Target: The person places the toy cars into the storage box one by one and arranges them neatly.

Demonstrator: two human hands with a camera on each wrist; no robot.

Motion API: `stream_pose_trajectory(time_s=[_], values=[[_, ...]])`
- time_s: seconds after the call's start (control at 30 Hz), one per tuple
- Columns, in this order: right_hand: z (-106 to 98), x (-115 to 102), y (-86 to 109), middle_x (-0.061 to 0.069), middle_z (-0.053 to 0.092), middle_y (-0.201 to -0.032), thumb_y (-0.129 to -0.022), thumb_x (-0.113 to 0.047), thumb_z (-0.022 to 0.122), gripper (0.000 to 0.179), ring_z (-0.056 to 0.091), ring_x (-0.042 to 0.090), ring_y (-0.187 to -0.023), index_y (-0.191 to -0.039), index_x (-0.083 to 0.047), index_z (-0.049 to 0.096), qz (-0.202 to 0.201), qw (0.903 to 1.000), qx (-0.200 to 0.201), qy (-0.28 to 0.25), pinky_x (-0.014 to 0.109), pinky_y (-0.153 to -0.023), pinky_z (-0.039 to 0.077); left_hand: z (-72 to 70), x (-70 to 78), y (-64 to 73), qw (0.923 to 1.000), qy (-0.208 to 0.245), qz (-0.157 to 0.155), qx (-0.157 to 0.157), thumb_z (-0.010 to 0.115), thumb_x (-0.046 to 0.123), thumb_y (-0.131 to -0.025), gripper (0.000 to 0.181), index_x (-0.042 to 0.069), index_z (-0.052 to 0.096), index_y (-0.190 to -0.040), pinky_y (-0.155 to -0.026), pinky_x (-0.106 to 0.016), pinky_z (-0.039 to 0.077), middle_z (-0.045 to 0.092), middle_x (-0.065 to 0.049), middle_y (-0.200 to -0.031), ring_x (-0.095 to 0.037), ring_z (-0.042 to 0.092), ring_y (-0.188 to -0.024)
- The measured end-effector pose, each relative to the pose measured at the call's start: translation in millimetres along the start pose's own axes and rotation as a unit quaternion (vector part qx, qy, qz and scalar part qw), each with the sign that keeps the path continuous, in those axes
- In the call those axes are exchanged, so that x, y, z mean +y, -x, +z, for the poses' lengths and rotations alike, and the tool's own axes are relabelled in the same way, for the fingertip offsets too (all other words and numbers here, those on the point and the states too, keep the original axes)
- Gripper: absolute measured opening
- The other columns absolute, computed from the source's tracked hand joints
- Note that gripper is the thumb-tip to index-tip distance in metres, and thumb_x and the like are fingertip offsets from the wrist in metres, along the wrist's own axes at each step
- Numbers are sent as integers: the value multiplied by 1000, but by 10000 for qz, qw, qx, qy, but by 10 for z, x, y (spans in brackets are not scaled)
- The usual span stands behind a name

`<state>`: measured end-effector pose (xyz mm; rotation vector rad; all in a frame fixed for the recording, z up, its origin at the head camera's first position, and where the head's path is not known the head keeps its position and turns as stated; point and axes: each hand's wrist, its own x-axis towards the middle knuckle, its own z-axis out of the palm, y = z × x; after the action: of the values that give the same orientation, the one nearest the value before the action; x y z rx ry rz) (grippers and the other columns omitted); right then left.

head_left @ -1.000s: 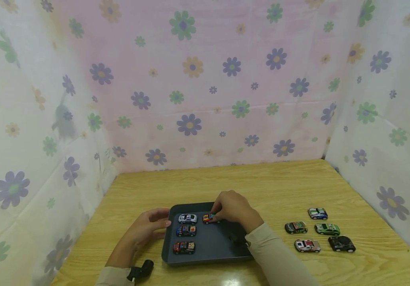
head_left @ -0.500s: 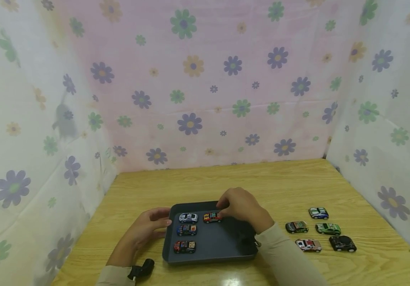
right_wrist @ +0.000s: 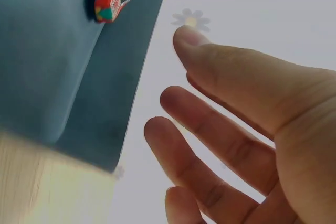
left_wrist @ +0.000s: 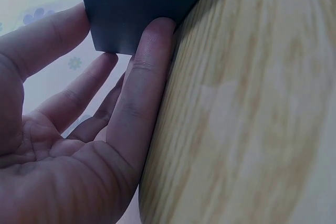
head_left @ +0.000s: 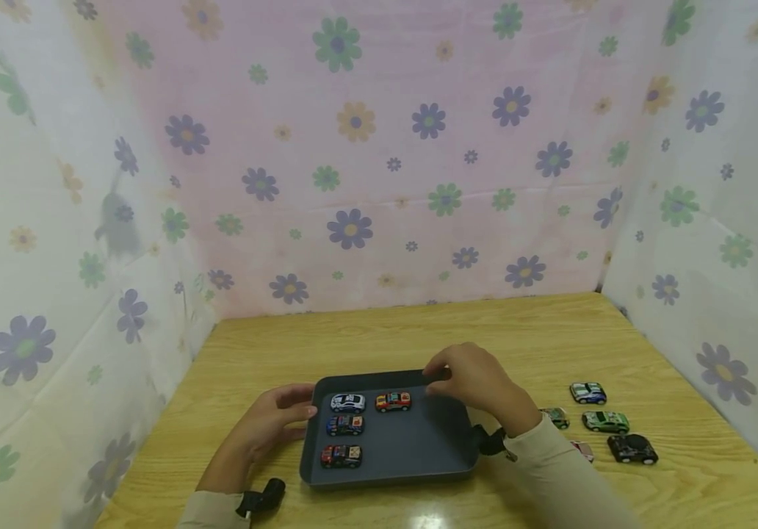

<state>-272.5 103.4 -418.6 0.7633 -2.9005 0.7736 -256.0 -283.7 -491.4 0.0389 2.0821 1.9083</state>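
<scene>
A dark grey tray (head_left: 412,448) lies on the table with several toy cars in it. A white car (head_left: 348,402), a blue car (head_left: 344,425) and a red-and-black car (head_left: 341,456) form a column along its left side. To the right of the white one stands a red-and-yellow car (head_left: 393,401), also seen in the right wrist view. My left hand (head_left: 276,419) touches the tray's left outer wall, fingertips against it in the left wrist view. Over the tray's far right corner, my right hand (head_left: 474,378) holds nothing, its fingers relaxed and apart.
Right of the tray, more toy cars stand on the wooden table (head_left: 273,345): a white-and-blue car (head_left: 587,393), a green car (head_left: 606,422) and a black car (head_left: 632,449). My right forearm partly hides two others. Flowered cloth (head_left: 379,272) encloses the back and sides.
My right hand has let go of the red-and-yellow car and moved right, away from it. The car stays in the tray. My left hand has kept its place at the tray.
</scene>
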Motion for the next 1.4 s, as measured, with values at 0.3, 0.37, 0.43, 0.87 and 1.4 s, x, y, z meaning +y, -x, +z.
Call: stream_pose_trajectory(time_s=[0.3,0.37,0.43,0.87,1.4], values=[[-137,358,211,-2,77,-106,-88,-27,84,24,63,3,-82,-111,-23,80,-258,9987,60,-446,22,-65,54,0,2,-7,10000,-49,-3,47,74,11,-96,58,0,51,-148,-94,-47,62,52,-24,-150,-28,67,-118],[-162,453,276,-2,76,-105,-88,-26,84,24,62,2,-81,-111,-21,80,-375,9985,93,-397,21,-64,53,1,3,-8,10000,-35,-5,42,73,10,-96,58,0,51,-148,-94,-47,62,52,-24,-150,-28,67,-118],[-196,539,344,-3,76,-105,-88,-25,84,23,63,1,-81,-111,-20,80,-433,9984,107,-338,21,-65,54,-1,1,-8,10000,-17,-5,16,73,10,-96,58,-1,50,-149,-95,-47,62,52,-25,-150,-28,67,-118],[-384,1106,823,-4,74,-108,-91,-33,80,28,62,1,-87,-114,-18,80,-246,9989,-35,-390,23,-66,54,1,10,-4,10000,9,-22,34,73,10,-97,57,-1,50,-148,-96,-47,61,52,-24,-150,-28,67,-119],[-462,1504,1135,-10,70,-111,-87,-42,82,35,67,9,-97,-116,-24,79,193,9970,-414,-619,28,-79,59,6,15,-1,10000,0,-27,40,74,11,-96,58,0,51,-148,-96,-47,61,52,-23,-150,-28,66,-119]])
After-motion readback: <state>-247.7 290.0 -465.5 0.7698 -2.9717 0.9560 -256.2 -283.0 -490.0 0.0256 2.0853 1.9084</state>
